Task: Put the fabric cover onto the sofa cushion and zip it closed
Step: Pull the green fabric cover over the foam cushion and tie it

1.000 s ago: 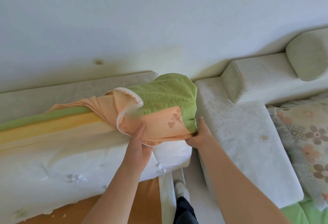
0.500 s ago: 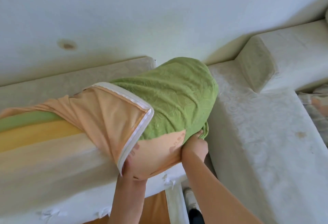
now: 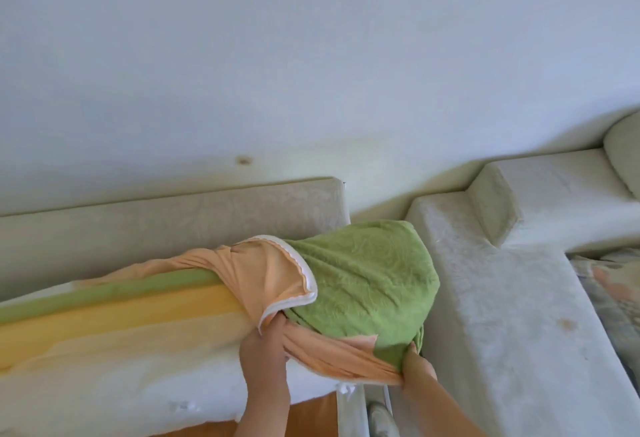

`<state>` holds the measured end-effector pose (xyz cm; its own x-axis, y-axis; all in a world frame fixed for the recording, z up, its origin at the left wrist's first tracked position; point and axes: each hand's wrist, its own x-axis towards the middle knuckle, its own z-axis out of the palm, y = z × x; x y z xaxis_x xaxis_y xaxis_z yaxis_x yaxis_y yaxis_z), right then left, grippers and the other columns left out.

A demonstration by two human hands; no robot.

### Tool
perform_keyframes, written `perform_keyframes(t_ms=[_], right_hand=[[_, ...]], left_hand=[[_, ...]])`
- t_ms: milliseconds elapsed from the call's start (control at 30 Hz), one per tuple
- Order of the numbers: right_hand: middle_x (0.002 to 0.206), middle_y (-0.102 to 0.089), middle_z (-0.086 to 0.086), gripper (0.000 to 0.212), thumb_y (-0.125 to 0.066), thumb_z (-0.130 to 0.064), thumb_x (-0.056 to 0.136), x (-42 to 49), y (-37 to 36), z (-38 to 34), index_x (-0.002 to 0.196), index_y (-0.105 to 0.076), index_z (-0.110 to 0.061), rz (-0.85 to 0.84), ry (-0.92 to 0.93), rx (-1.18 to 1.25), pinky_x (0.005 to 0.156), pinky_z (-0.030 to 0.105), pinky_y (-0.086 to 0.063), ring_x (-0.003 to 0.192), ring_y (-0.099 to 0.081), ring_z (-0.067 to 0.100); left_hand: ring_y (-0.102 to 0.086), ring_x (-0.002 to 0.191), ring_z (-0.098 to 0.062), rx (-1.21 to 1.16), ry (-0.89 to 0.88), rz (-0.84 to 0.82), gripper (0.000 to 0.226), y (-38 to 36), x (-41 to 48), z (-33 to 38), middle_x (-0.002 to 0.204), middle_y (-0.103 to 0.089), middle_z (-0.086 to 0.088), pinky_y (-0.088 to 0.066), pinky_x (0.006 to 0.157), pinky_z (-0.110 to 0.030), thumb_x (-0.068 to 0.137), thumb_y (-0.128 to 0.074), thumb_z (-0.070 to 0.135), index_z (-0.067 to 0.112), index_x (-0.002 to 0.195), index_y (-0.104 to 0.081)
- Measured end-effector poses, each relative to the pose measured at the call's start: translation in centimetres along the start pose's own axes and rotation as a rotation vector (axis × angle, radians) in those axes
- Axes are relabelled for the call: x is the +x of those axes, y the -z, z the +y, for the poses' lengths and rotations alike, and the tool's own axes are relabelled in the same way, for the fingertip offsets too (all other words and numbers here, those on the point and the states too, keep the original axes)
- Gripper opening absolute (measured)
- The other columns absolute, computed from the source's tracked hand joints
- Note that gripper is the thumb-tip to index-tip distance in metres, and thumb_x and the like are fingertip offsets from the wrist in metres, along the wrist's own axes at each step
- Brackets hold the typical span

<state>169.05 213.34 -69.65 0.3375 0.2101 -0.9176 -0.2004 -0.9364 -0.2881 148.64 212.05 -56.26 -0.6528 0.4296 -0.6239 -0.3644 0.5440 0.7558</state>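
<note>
Cover (image 3: 363,284) tugged further over cushion (image 3: 138,350), left hand (image 3: 263,350) pinching it, right hand (image 3: 417,365) gripping it

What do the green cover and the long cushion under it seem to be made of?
The green cover looks like soft matte textile: embossed swirl pattern, peach inside. The cushion is probably foam, judging by stacked green, yellow, white layers.

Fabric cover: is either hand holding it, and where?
Both. The left hand grips the cover by its white-trimmed open edge; the right hand grips its bunched lower corner.
</note>
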Motion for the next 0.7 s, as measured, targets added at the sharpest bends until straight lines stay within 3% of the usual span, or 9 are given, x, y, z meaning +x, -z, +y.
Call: perform_keyframes(t_ms=[100, 167, 233, 300, 367, 433, 533, 600, 700], right_hand=[[0.079, -0.057, 0.007, 0.024, -0.059, -0.034, 0.094, -3.4, 0.5, -1.8, 0.106, -0.057, -0.013, -0.168, -0.147, 0.449, 0.041, 0.024, -0.05, 0.065, -0.055, 0.02], [0.074, -0.065, 0.007, 0.023, -0.059, -0.032, 0.093, -4.8, -0.5, -2.4, 0.109, -0.056, -0.015, -0.238, -0.132, 0.537, 0.041, 0.027, -0.054, 0.063, -0.064, 0.02], [0.078, -0.072, 0.008, 0.037, -0.056, -0.036, 0.094, -6.7, -1.3, -2.3, 0.12, -0.057, -0.009, -0.372, -0.147, 0.681, 0.056, 0.027, -0.059, 0.068, -0.07, 0.02], [0.106, -0.069, 0.011, 0.055, -0.054, -0.05, 0.092, -8.4, -2.8, -2.0, 0.126, -0.056, -0.006, -0.502, -0.194, 0.814, 0.074, 0.032, -0.058, 0.095, -0.067, 0.023], [0.104, -0.068, 0.012, 0.062, -0.058, -0.06, 0.084, -11.3, -4.7, -2.3, 0.113, -0.058, -0.005, -0.608, -0.181, 0.846, 0.07, 0.033, -0.056, 0.094, -0.067, 0.024], [0.082, -0.065, 0.005, 0.055, -0.067, -0.056, 0.077, -14.0, -7.1, -3.9, 0.098, -0.058, -0.007, -0.681, -0.16, 0.864, 0.057, 0.028, -0.055, 0.067, -0.067, 0.017], [0.113, -0.067, 0.009, 0.06, -0.062, -0.053, 0.084, -15.7, -10.2, -6.5, 0.123, -0.058, -0.009, -0.768, -0.058, 0.898, 0.094, 0.039, -0.051, 0.102, -0.065, 0.024], [0.121, -0.066, 0.01, 0.064, -0.054, -0.061, 0.085, -14.9, -11.9, -5.7, 0.126, -0.059, -0.012, -0.772, -0.005, 0.797, 0.105, 0.044, -0.042, 0.114, -0.06, 0.028], [0.101, -0.064, 0.007, 0.068, -0.04, -0.071, 0.086, -13.4, -12.8, -1.1, 0.106, -0.055, -0.007, -0.404, 0.021, 0.443, 0.084, 0.041, -0.05, 0.088, -0.061, 0.027]], left_hand=[[-0.053, 0.071, -0.025, -0.128, -0.042, 0.04, 0.011, 1.1, -0.9, 2.6, 0.077, -0.06, -0.007, -0.041, 0.062, -0.034, 0.085, -0.068, 0.016, 0.009, 0.078, -0.063], [-0.062, 0.082, -0.025, -0.258, 0.039, -0.056, 0.008, 1.6, -0.1, 4.3, 0.095, -0.067, -0.011, -0.05, 0.069, -0.035, 0.086, -0.068, 0.017, 0.012, 0.092, -0.068], [-0.063, 0.11, -0.033, -0.334, 0.123, -0.339, 0.031, 1.8, 0.8, 5.9, 0.125, -0.064, -0.016, -0.049, 0.094, -0.054, 0.091, -0.062, 0.025, 0.011, 0.119, -0.066], [-0.057, 0.121, -0.04, -0.368, 0.243, -0.548, 0.042, 1.8, 1.4, 7.3, 0.132, -0.059, -0.019, -0.039, 0.104, -0.061, 0.095, -0.054, 0.03, 0.012, 0.133, -0.057], [-0.06, 0.117, -0.039, -0.339, 0.311, -0.613, 0.044, 1.6, 1.7, 9.2, 0.129, -0.062, -0.02, -0.043, 0.101, -0.052, 0.094, -0.053, 0.028, 0.01, 0.134, -0.057], [-0.063, 0.114, -0.038, -0.353, 0.322, -0.644, 0.046, 1.1, 2.4, 11.0, 0.129, -0.062, -0.019, -0.048, 0.094, -0.047, 0.093, -0.053, 0.023, 0.008, 0.137, -0.055], [-0.062, 0.117, -0.034, -0.48, 0.227, -0.6, 0.044, 1.5, 3.3, 11.1, 0.131, -0.061, -0.018, -0.047, 0.098, -0.045, 0.095, -0.049, 0.016, 0.006, 0.137, -0.054], [-0.06, 0.119, -0.032, -0.575, 0.185, -0.574, 0.039, 3.3, 3.6, 7.1, 0.128, -0.063, -0.017, -0.043, 0.104, -0.046, 0.098, -0.049, 0.017, 0.005, 0.134, -0.057], [-0.066, 0.109, -0.028, -0.575, 0.261, -0.407, 0.049, 6.2, 4.0, -1.2, 0.12, -0.068, -0.015, -0.045, 0.1, -0.047, 0.088, -0.061, 0.028, 0.004, 0.13, -0.059]])
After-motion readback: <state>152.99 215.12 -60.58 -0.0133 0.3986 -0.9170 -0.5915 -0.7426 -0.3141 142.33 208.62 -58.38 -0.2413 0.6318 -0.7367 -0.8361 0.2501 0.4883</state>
